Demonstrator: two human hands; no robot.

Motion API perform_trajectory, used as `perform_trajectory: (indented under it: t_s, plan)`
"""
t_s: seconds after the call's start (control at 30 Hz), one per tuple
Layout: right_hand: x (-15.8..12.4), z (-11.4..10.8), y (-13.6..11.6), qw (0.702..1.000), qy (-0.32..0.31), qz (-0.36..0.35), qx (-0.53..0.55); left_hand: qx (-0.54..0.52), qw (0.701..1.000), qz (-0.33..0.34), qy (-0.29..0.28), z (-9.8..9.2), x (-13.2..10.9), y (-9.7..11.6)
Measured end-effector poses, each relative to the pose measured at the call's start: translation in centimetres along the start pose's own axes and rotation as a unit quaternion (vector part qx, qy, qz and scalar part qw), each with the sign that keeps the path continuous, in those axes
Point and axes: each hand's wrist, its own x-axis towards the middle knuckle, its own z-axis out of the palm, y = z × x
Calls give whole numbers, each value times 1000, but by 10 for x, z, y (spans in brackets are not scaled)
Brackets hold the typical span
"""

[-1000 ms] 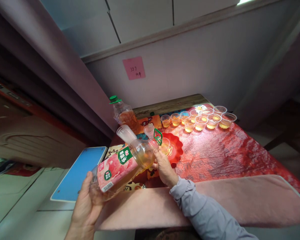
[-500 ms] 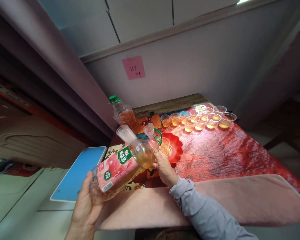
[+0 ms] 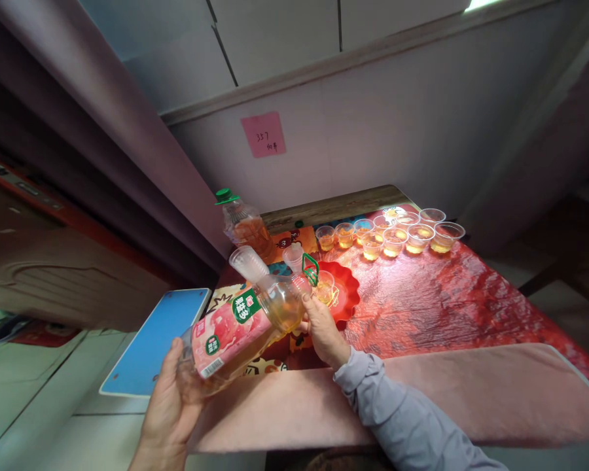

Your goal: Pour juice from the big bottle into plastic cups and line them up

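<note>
A large clear juice bottle (image 3: 235,330) with a pink label lies tilted between my hands, its neck toward a cup. My left hand (image 3: 169,396) is wrapped around its base. Near the neck, my right hand (image 3: 324,330) grips the bottle from the side, some fingers hidden behind it. The green handle ring (image 3: 311,269) sticks up at the neck. Beyond the mouth, a clear plastic cup (image 3: 326,285) stands in a red scalloped dish (image 3: 352,291), with pale liquid in it. The bottle's mouth is partly hidden, so I cannot tell whether juice is flowing.
Several cups of yellow juice (image 3: 395,243) stand in rows at the table's back right. A second bottle (image 3: 249,229) with a green cap, a cup stack (image 3: 248,265) and a small cup (image 3: 293,256) are at the left. A blue board (image 3: 152,347) sits beside the table.
My hands and the bottle hold nearly the same tilted pose. The whole view has shifted very slightly; nothing has been taken hold of or let go.
</note>
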Motion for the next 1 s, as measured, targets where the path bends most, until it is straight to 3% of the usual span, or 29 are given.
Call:
perform_trajectory:
  t_s: [0.27, 0.67, 1.0]
  plan:
    - [0, -1, -1, 1000, -6, -6, -2, -14, 1000, -28, 3, -6, 4, -1]
    - [0, 1, -2, 1000, -2, -4, 6, -8, 1000, 3, -2, -1, 3, -3]
    - [1, -1, 1, 1000, 5, 0, 8, -5, 999, 26, -28, -7, 11, -4]
